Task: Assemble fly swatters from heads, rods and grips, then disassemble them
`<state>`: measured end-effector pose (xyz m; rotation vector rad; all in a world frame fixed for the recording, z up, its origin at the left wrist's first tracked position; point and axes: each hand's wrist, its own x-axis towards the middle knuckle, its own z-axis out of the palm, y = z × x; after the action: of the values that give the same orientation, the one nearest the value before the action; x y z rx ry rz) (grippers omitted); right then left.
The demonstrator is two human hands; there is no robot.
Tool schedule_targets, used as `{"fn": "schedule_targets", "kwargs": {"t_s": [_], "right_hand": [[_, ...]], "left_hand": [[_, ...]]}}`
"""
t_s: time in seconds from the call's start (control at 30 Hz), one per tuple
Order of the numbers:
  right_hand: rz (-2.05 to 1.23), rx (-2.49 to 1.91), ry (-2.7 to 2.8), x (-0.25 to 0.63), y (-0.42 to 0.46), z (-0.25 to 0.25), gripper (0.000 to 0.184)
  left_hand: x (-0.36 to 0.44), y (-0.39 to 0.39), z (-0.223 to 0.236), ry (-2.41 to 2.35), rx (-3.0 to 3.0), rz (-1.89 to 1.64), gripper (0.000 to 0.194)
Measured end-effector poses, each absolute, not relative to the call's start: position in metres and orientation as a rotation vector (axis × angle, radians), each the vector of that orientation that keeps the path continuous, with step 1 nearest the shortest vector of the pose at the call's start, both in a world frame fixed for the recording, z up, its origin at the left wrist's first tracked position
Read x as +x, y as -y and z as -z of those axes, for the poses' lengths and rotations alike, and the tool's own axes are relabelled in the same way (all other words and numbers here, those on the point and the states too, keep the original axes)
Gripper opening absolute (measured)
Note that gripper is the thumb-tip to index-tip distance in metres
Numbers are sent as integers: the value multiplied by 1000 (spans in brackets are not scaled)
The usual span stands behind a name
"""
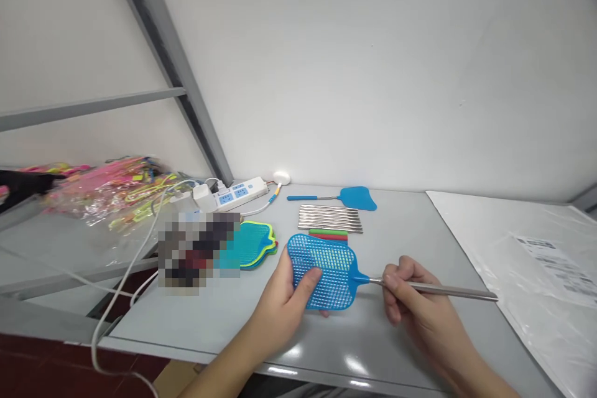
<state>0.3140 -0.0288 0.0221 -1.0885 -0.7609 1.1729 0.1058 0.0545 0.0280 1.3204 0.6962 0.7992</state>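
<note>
My left hand (291, 289) grips the blue mesh head of a fly swatter (333, 267), thumb on top and fingers underneath. With fingers and thumb pinched, my right hand (413, 292) holds a metal rod (459, 291) that meets the blue neck of the head. Behind the mesh lie green and red tubes (329, 234), partly hidden. Farther back is a row of several metal rods (329, 218). A complete blue swatter (358, 198) with a blue handle lies near the wall. Stacked teal, yellow-edged swatter heads (249, 242) rest to the left of my left hand.
A white power strip (241, 193) with plugs and cables stands at the back left. Cables (140, 249) hang over the table's left edge. Bagged colourful items (125, 186) lie beyond. A white plastic package (527, 261) covers the right side. A pixelated patch hides something left.
</note>
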Motion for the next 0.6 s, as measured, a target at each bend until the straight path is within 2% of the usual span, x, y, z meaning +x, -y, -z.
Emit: {"fn": "schedule_targets", "kwargs": {"t_s": [0.17, 0.43, 0.6], "right_hand": [[-1187, -1116, 880, 311, 32, -22, 25], [-1150, -1151, 915, 304, 32, -23, 33], [-1172, -1253, 919, 304, 31, -27, 39]], "left_hand": [[108, -50, -31, -705, 1399, -681, 34], [106, -49, -28, -688, 1282, -665, 49], [104, -49, -36, -680, 1202, -648, 50]]}}
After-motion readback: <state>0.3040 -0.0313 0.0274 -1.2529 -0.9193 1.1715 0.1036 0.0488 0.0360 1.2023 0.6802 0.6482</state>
